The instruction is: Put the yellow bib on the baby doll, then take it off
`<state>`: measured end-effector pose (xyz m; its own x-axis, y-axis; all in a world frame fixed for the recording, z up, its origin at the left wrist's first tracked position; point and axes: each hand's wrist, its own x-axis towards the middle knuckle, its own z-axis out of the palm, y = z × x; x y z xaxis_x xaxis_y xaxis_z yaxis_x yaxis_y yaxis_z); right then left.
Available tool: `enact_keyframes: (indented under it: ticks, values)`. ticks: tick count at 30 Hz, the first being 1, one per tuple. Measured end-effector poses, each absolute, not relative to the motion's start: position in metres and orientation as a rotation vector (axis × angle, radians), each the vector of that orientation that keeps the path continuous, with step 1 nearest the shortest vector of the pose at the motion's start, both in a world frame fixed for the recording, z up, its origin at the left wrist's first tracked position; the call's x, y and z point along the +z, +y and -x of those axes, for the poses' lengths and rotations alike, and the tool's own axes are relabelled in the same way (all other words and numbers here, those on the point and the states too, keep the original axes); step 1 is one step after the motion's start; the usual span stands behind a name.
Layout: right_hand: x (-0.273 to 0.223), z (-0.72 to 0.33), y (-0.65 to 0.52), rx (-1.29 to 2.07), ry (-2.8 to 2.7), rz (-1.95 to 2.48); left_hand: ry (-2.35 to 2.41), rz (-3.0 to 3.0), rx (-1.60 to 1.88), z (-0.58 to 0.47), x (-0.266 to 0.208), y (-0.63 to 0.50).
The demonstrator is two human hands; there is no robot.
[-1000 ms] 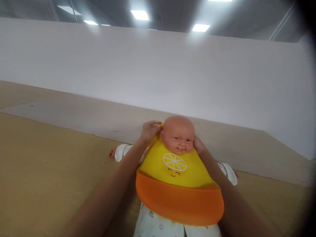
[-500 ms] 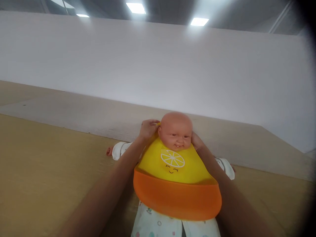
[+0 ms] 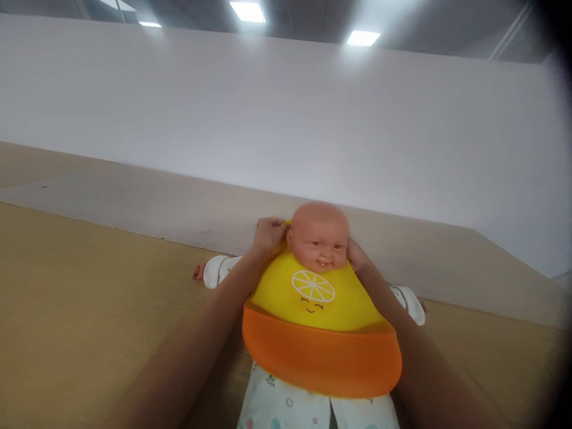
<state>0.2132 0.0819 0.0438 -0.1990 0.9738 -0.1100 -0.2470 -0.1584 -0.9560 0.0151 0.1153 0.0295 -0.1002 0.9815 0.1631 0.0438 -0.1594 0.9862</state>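
Now, closest to the person, the doll's patterned white trousers (image 3: 290,399) show under the orange pocket (image 3: 322,363) of the bib (image 3: 344,307), which lies over the doll's chest much as it did a second ago, its pocket hanging open. Farther up, the left hand (image 3: 269,234) has changed most: its fingers, lifted and more extended a second ago, are now curled in, seemingly pinching the bib's yellow upper edge beside the doll's head (image 3: 319,232). The right hand (image 3: 357,255) has kept its place at the other side; its fingers go out of sight behind the head, so whether they grip anything cannot be told. The handling therefore looks to have settled at the neck, with the bib's body at rest; no fastening shows. The doll's sleeves (image 3: 407,304) remain spread on the tan surface (image 3: 89,310). Beyond stand the white wall (image 3: 268,119) and the ceiling lights (image 3: 364,38), shifted slightly upward in view.
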Motion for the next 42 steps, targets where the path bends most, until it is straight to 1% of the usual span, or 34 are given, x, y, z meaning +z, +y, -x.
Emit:
enact_keyframes:
  ticks: [6, 16, 22, 27, 32, 42]
  values:
    - [0.036, -0.216, 0.085, 1.561, -1.034, 1.05, 1.234, -1.259, 1.393, -0.015, 0.035, 0.112]
    - [0.039, -0.215, 0.083, 1.59, -1.006, 1.052, 1.214, -1.298, 1.266, -0.008, 0.031, 0.119]
    - [0.038, -0.216, 0.083, 1.463, -1.03, 1.141, 1.262, -1.318, 1.238, -0.009, 0.033, 0.117]
    - [0.035, -0.218, 0.086, 1.39, -1.093, 1.114, 1.323, -1.295, 1.259, -0.011, 0.038, 0.112]
    - [0.031, -0.219, 0.088, 1.548, -1.096, 1.045, 1.334, -1.278, 1.307, -0.014, 0.04, 0.109]
    - [0.033, -0.216, 0.086, 1.661, -1.013, 1.047, 1.38, -1.343, 1.385, -0.013, 0.037, 0.115]
